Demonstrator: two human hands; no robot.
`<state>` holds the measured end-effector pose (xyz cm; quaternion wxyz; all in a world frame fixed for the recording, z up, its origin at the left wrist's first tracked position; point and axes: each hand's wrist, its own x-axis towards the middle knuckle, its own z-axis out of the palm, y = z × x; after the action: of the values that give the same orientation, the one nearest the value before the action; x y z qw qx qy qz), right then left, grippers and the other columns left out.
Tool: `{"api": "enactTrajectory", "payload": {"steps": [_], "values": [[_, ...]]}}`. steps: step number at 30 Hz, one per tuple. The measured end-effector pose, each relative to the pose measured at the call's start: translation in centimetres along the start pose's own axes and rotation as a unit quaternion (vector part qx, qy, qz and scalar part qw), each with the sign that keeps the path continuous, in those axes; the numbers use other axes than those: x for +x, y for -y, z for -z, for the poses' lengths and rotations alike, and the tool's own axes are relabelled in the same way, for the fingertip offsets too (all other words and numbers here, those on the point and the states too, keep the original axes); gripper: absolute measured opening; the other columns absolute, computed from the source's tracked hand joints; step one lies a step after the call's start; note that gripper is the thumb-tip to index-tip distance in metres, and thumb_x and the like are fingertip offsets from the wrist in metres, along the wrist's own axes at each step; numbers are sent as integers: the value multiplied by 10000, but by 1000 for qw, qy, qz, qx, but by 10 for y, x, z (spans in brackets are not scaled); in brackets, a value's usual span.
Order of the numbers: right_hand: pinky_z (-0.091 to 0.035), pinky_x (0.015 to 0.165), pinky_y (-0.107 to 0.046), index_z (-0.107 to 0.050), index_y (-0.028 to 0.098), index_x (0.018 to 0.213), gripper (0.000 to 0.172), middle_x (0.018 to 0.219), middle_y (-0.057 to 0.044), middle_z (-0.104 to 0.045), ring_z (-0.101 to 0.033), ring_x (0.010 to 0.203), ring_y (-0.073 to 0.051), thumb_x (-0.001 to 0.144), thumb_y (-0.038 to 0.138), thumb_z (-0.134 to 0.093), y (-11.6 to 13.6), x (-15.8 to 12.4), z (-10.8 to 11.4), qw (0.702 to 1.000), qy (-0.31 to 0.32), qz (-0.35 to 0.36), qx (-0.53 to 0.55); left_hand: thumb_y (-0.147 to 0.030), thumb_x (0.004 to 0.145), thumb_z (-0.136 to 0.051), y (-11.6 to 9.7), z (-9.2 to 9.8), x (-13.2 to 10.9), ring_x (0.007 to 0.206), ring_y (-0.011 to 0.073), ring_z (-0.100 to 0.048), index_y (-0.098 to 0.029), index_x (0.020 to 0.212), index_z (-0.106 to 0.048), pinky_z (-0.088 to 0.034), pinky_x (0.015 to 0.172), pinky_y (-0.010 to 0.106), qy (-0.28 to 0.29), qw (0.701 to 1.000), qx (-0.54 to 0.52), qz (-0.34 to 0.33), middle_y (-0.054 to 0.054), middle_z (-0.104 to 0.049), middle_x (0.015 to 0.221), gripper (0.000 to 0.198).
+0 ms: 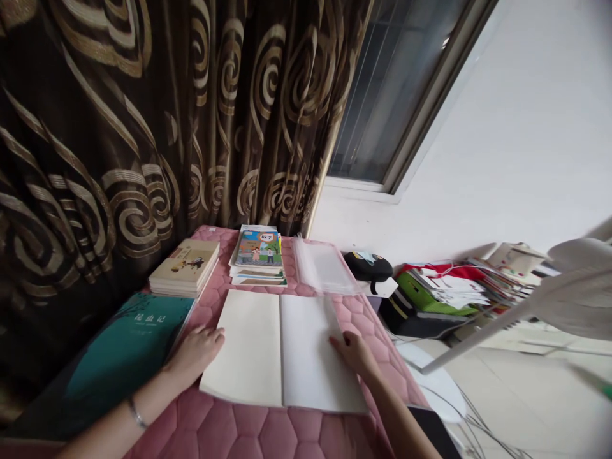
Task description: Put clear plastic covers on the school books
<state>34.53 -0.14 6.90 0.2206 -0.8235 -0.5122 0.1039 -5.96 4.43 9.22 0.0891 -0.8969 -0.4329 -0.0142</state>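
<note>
Head view: open book (282, 347) lies flat between both hands on the pink quilted desk (268, 433).
Left hand (194, 354) rests open-palmed on its left edge; right hand (356, 354) presses flat on the right page, grasping nothing. Blank covers face up, seemingly unwrapped yet; a clear sleeve (325, 266) waits beyond the right hand, a teal book (119, 357) just left.
</note>
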Motion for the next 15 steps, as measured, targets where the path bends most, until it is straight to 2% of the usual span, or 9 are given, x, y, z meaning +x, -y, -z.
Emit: {"api": "enactTrajectory", "payload": {"steps": [6,9,12,15], "values": [[-331,520,-241,-494,218,619,318,604,12,-551,-542,596,-162,740,499,-581,-7,3,-10,994,17,-30,106,-7,873,-456,10,6,1,1168,204,-619,-200,1088,-691,-415,1050,394,12,998,-14,-55,71,-667,1295,372],[-319,516,-245,-463,222,595,351,567,24,-507,-499,571,-150,693,538,-581,-9,5,-9,985,28,-19,166,-7,864,-444,4,12,0,1212,246,-594,-209,997,-724,-337,1120,507,9,999,-39,-17,70,-698,1238,370],[-301,495,-242,-440,227,582,384,532,44,-454,-443,532,-128,643,579,-580,-12,5,-9,973,36,-17,229,-20,867,-413,-31,19,11,1279,274,-544,-192,1000,-729,-328,1134,534,-25,995,-83,45,93,-667,1290,384],[-328,485,-233,-478,219,635,375,563,38,-520,-465,528,-125,605,572,-600,-11,4,-9,945,57,-41,320,-135,933,-385,-91,24,37,1398,247,-419,-198,1271,-620,-357,1147,475,-62,977,-198,42,89,-525,1465,416]]}}
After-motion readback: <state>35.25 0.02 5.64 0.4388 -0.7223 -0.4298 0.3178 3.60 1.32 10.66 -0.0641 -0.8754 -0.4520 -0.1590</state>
